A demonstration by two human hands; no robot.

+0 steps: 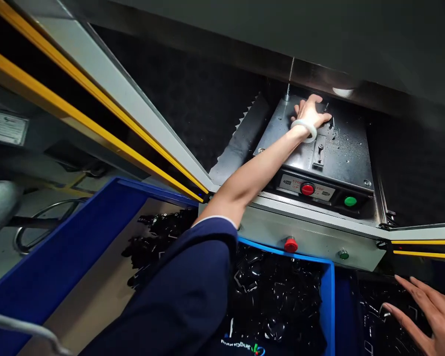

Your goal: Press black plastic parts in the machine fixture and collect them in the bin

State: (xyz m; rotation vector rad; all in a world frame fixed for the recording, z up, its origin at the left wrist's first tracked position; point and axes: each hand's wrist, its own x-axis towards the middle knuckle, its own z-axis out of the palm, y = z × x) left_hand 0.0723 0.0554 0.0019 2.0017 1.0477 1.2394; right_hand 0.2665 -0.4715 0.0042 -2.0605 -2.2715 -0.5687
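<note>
My left hand (310, 114), with a white bangle (304, 129) on the wrist, reaches deep into a machine. It rests on a steel fixture plate (341, 153), fingers curled down at the plate's far end; what they press or hold is hidden. My right hand (428, 311) hovers at the lower right with its fingers stretched and apart. It holds nothing and sits just above black plastic parts (374, 321) in a bin. My dark blue sleeve (193, 287) crosses over another bin.
A blue bin (59, 257) full of black plastic parts (274, 301) stands below the machine front. The machine carries red buttons (307, 189) (290, 244) and green buttons (350, 201) (343, 254). Yellow-striped guard bars (96, 128) run along the left and right (426, 247).
</note>
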